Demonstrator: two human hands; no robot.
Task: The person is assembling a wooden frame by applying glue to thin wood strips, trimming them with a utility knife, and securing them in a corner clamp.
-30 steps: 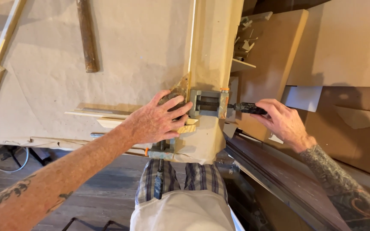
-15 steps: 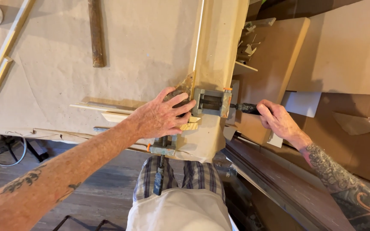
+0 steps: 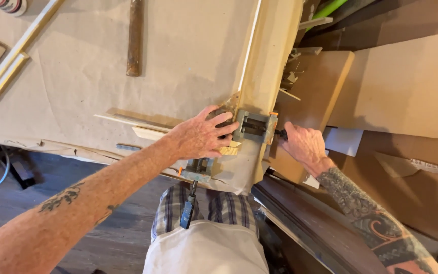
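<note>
My left hand lies flat, fingers spread, pressing the wood pieces beside the grey clamp at the near edge of the paper-covered surface. My right hand has its grip curled around the clamp's dark handle. A second clamp hangs below the edge.

A grey corner clamp is seated at the workbench's corner. Two pale wooden mouldings are gripped in it, mitred together.
</note>
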